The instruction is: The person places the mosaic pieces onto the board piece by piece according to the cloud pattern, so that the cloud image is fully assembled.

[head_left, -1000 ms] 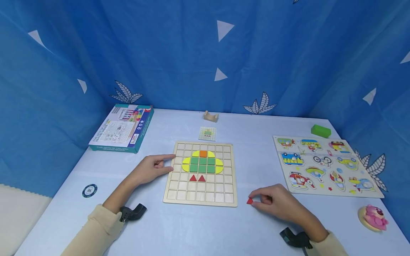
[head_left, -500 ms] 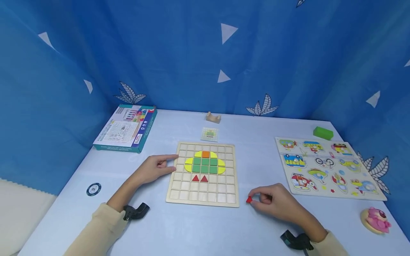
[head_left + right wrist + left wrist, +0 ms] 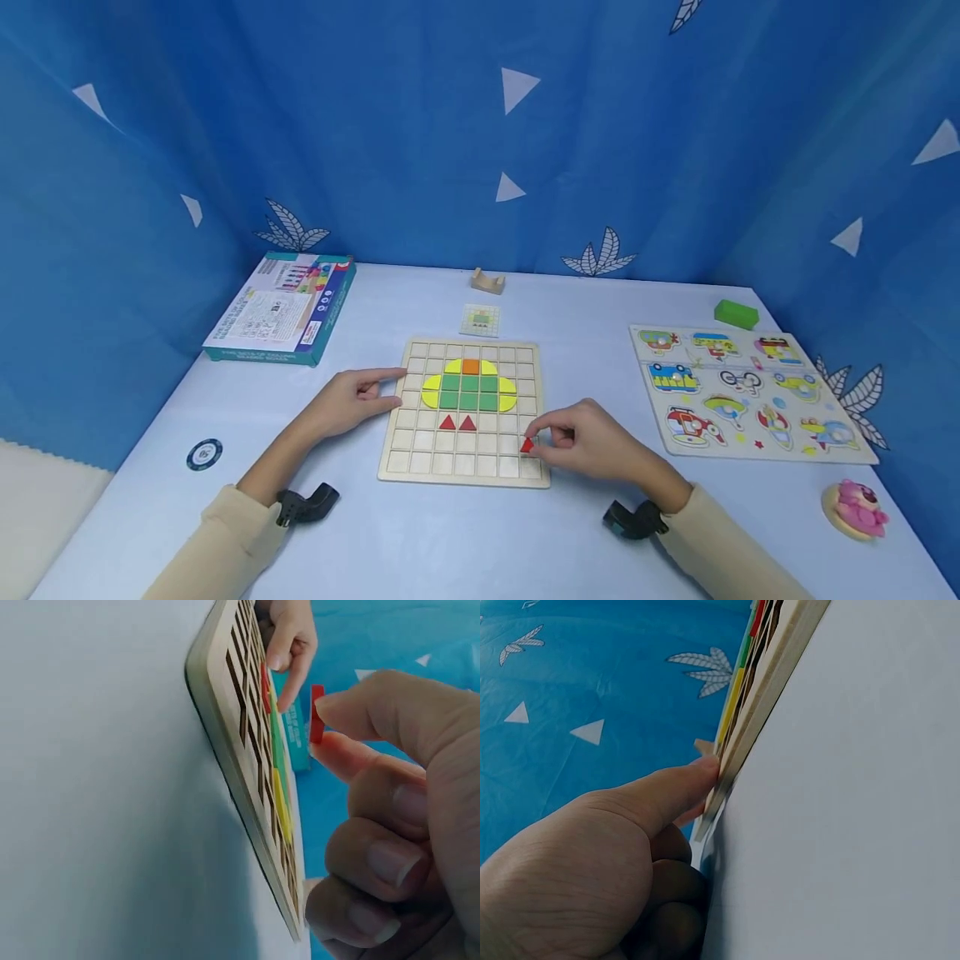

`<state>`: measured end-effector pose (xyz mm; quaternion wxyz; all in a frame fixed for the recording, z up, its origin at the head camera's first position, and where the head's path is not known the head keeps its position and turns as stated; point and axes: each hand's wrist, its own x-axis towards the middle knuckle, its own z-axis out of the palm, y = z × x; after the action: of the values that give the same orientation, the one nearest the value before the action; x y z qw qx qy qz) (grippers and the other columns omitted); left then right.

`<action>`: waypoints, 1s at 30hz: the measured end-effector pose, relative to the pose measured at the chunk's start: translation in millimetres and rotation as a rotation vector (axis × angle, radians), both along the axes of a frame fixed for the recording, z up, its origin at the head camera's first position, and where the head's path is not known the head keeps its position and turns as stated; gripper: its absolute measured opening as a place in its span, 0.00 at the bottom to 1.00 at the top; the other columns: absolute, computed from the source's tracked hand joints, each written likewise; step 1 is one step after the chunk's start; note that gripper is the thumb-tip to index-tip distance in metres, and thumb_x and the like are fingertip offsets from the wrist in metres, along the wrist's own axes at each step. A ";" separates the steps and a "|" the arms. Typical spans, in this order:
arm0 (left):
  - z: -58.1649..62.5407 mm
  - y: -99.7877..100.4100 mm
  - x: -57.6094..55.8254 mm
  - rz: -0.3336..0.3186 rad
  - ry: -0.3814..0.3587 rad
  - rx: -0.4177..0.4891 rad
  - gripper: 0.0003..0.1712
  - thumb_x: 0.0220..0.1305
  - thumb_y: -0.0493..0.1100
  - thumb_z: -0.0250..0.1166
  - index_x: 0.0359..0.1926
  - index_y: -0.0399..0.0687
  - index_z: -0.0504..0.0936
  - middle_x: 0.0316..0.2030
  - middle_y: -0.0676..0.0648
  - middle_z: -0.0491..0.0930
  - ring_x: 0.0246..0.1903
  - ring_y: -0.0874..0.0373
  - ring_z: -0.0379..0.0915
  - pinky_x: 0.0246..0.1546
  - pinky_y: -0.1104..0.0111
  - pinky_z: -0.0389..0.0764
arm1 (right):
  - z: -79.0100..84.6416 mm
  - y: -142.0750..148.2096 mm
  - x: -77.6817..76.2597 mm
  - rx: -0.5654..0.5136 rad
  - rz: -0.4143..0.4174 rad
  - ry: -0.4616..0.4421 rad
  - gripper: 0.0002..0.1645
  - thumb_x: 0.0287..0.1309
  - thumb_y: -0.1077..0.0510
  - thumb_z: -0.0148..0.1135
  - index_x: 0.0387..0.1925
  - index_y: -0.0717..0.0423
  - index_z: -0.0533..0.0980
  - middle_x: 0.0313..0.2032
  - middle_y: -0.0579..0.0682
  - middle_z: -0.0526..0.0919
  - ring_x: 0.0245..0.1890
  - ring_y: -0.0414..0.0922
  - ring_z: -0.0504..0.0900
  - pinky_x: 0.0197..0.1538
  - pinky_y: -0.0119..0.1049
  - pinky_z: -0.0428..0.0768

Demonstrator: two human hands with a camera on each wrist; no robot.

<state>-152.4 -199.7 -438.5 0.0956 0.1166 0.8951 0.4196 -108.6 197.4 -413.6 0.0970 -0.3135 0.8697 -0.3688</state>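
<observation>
A square wooden grid board (image 3: 465, 468) lies on the table. On it are green squares (image 3: 468, 384), an orange square (image 3: 471, 367), several yellow rounded pieces and two red triangles (image 3: 467, 423) side by side. My left hand (image 3: 347, 403) touches the board's left edge with thumb and forefinger stretched out; the thumb sits against the wooden side in the left wrist view. Between thumb and forefinger, my right hand (image 3: 588, 442) pinches a small red triangle tile (image 3: 317, 712). That tile is over the board's lower right cells, raised off the surface in the right wrist view.
Behind the board lies a small pattern card (image 3: 480, 320), with a wooden holder (image 3: 488, 282) beyond it. A boxed game (image 3: 281, 308) stands at back left, a round chip (image 3: 204, 454) nearer. At right are a vehicle puzzle (image 3: 750, 392), a green block (image 3: 737, 314) and a pink figurine (image 3: 858, 508).
My right hand has carried the red triangle tile leftward and up from the table beside the board to over its right side. The left hand stays at the board's edge.
</observation>
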 end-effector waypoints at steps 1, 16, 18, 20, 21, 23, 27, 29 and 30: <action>-0.4 -1.2 0.3 -0.002 0.004 0.002 0.29 0.65 0.51 0.73 0.66 0.53 0.80 0.15 0.54 0.63 0.17 0.59 0.60 0.23 0.68 0.61 | -0.6 -5.6 -4.1 0.005 -0.004 0.003 0.09 0.59 0.55 0.75 0.41 0.39 0.87 0.12 0.33 0.61 0.14 0.33 0.62 0.22 0.28 0.60; -2.1 -5.4 3.1 -0.020 0.024 0.036 0.29 0.65 0.52 0.73 0.65 0.54 0.81 0.15 0.54 0.64 0.17 0.60 0.59 0.23 0.68 0.62 | -9.2 -61.1 -23.0 0.076 -0.043 0.087 0.08 0.59 0.57 0.71 0.41 0.47 0.88 0.11 0.34 0.63 0.12 0.33 0.63 0.20 0.28 0.58; -2.5 -5.9 2.5 -0.023 0.033 0.035 0.29 0.65 0.53 0.73 0.65 0.54 0.81 0.15 0.54 0.64 0.17 0.60 0.59 0.23 0.68 0.62 | -9.5 -61.6 -22.3 0.073 -0.046 0.107 0.08 0.59 0.58 0.71 0.41 0.47 0.88 0.12 0.34 0.64 0.12 0.32 0.62 0.20 0.28 0.58; -2.7 -6.2 2.2 -0.023 0.037 0.033 0.29 0.64 0.53 0.73 0.65 0.55 0.81 0.16 0.55 0.64 0.17 0.60 0.59 0.23 0.68 0.62 | -9.2 -61.6 -21.9 0.069 -0.048 0.118 0.08 0.59 0.58 0.71 0.41 0.47 0.88 0.12 0.34 0.64 0.12 0.32 0.62 0.21 0.28 0.58; -2.7 -6.4 2.3 -0.023 0.036 0.033 0.29 0.64 0.53 0.73 0.65 0.55 0.81 0.16 0.55 0.64 0.17 0.60 0.59 0.23 0.68 0.62 | -9.2 -61.6 -21.5 0.069 -0.047 0.113 0.08 0.59 0.58 0.71 0.41 0.47 0.88 0.12 0.34 0.64 0.12 0.32 0.62 0.21 0.28 0.59; -2.7 -6.4 2.5 -0.023 0.033 0.034 0.29 0.64 0.53 0.73 0.65 0.55 0.81 0.16 0.54 0.64 0.17 0.60 0.59 0.23 0.67 0.63 | -8.3 -61.6 -20.8 0.073 -0.048 0.093 0.09 0.59 0.57 0.72 0.42 0.47 0.88 0.12 0.34 0.64 0.12 0.32 0.63 0.21 0.28 0.59; -0.6 -5.4 2.0 -0.026 0.028 0.040 0.30 0.65 0.53 0.73 0.66 0.54 0.81 0.15 0.54 0.64 0.17 0.60 0.59 0.23 0.68 0.63 | -5.8 -61.2 -19.4 0.109 -0.063 0.034 0.12 0.60 0.53 0.74 0.46 0.47 0.88 0.11 0.36 0.65 0.12 0.34 0.65 0.20 0.28 0.60; 1.5 -4.5 1.6 -0.026 0.025 0.042 0.30 0.65 0.52 0.73 0.66 0.54 0.80 0.15 0.54 0.64 0.17 0.60 0.59 0.23 0.68 0.62 | -5.3 -60.3 -18.7 0.125 -0.073 0.033 0.14 0.60 0.52 0.74 0.47 0.46 0.88 0.11 0.36 0.65 0.12 0.35 0.66 0.20 0.29 0.60; 2.6 -4.1 1.4 -0.026 0.026 0.042 0.29 0.65 0.52 0.73 0.66 0.53 0.80 0.15 0.54 0.64 0.17 0.60 0.60 0.22 0.68 0.63 | -4.9 -59.6 -18.2 0.128 -0.079 0.037 0.15 0.60 0.51 0.74 0.48 0.45 0.88 0.11 0.36 0.65 0.11 0.36 0.67 0.19 0.29 0.60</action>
<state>-151.0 -203.8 -435.8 0.0871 0.1358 0.8857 0.4353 -126.8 137.8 -418.5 0.0862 -0.2786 0.9048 -0.3104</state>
